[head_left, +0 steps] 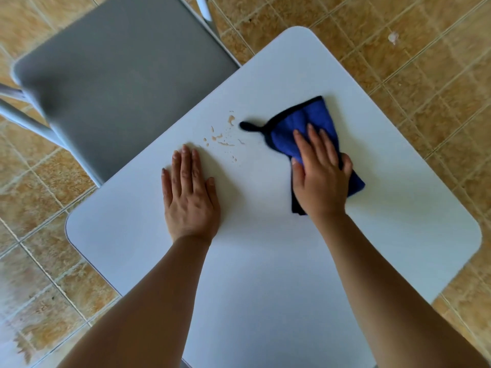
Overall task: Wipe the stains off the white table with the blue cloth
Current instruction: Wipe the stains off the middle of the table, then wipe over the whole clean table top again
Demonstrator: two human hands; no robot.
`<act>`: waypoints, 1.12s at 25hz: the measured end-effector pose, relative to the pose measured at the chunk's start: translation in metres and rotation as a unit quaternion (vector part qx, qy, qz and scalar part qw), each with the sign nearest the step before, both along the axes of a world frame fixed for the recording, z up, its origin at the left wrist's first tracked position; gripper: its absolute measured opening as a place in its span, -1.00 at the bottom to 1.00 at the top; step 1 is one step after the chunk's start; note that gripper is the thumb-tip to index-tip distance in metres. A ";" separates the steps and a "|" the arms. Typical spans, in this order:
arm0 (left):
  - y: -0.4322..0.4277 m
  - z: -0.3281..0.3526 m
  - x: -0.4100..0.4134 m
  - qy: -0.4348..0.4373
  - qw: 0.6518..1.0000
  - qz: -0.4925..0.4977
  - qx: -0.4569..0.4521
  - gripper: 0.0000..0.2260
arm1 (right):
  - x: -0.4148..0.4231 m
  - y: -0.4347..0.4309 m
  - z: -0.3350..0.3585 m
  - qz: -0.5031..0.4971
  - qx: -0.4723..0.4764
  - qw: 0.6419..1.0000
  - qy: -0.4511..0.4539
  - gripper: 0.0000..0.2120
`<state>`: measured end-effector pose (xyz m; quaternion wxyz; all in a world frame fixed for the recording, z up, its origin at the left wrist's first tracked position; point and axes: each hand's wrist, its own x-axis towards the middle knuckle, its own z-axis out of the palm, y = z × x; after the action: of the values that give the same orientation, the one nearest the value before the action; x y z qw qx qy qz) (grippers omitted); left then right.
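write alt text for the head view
Right hand presses a blue cloth on a white table, just right of tan stains. Left hand lies flat beside them; a grey chair stands behind.

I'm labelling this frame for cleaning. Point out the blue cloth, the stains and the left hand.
blue cloth (309, 123): head view, bare blue area above the fingers.
stains (230, 119): head view, largest brownish drop.
left hand (190, 200): head view, back of hand.

Two hands (191, 197), one cloth (305, 128), one table (265, 261), one chair (119, 75)
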<state>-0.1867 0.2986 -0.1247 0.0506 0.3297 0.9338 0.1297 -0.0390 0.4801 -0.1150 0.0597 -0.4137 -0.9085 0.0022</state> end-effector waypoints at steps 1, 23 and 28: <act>0.000 0.000 -0.001 0.000 1.000 -0.001 0.001 -0.50 | -0.001 0.011 0.001 -0.048 -0.001 0.999 -0.006 -0.56; -0.055 0.003 -0.008 -0.008 0.999 0.021 0.032 -0.50 | -0.098 -0.093 -0.007 0.023 -0.019 0.998 0.060 -0.55; -0.074 -0.002 -0.012 0.007 1.000 0.001 0.030 -0.49 | -0.042 -0.106 -0.009 0.018 0.024 0.999 0.029 -0.56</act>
<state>-0.1983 0.2242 -0.1269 0.0339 0.3309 0.9301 0.1557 -0.0808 0.3743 -0.1239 0.0958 -0.3957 -0.9134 -0.0061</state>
